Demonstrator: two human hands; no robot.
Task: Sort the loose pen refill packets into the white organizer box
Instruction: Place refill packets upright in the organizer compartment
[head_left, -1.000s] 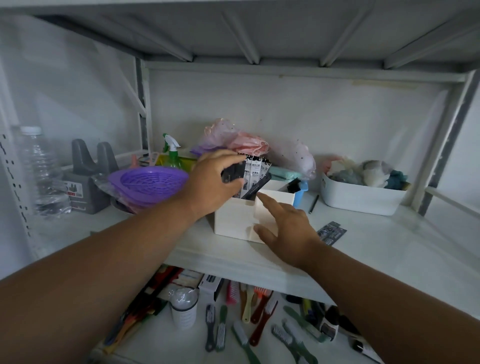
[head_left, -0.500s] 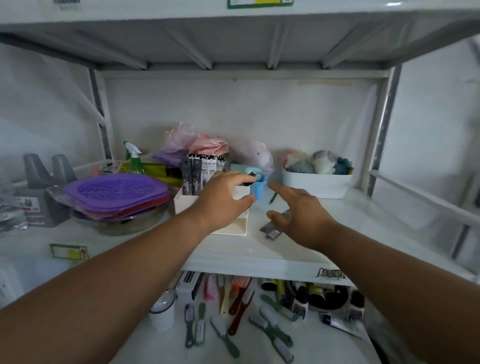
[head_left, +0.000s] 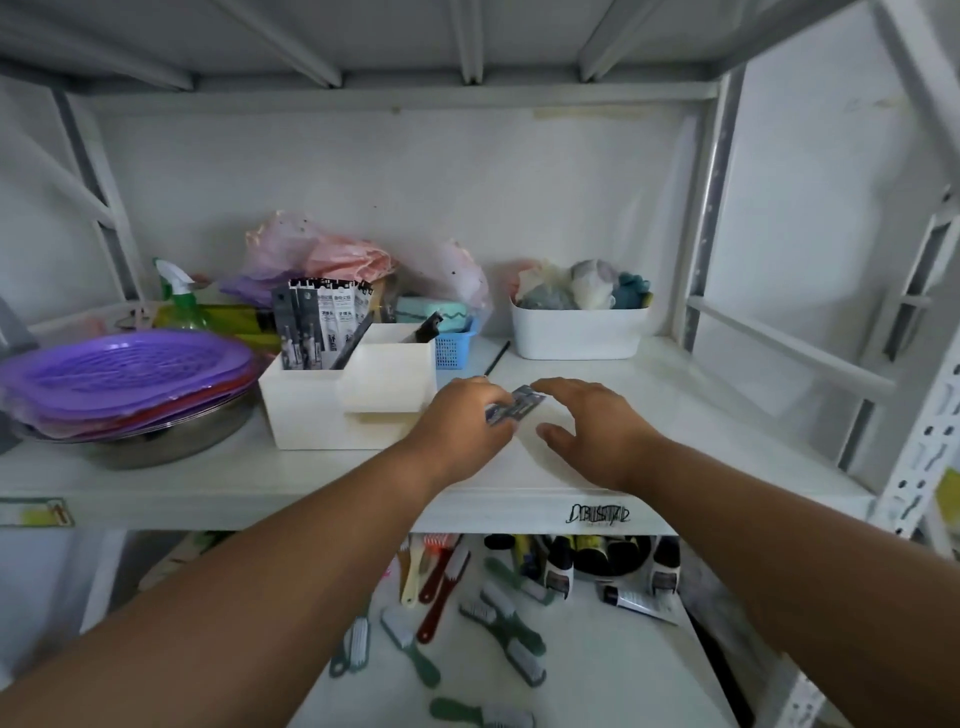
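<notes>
The white organizer box (head_left: 317, 415) stands on the middle shelf, left of centre. Several black and white refill packets (head_left: 322, 322) stand upright in its back left compartment, and a dark one (head_left: 427, 328) leans in the right compartment. A loose grey refill packet (head_left: 517, 408) lies on the shelf just right of the box. My left hand (head_left: 462, 423) covers the packet's left end, its fingers curled onto it. My right hand (head_left: 592, 426) hovers over the packet's right end with fingers spread and arched, holding nothing.
Purple and red trays (head_left: 124, 379) are stacked on a metal bowl at the left. A small blue basket (head_left: 453, 349) and a white bin (head_left: 576, 332) of cloths stand at the back. A thin black stick (head_left: 497, 358) lies behind the hands. Brushes and tubes lie on the lower shelf.
My left hand left the organizer box and moved right onto the loose packet. My right hand stayed over the packet. The view tilted down slightly.
</notes>
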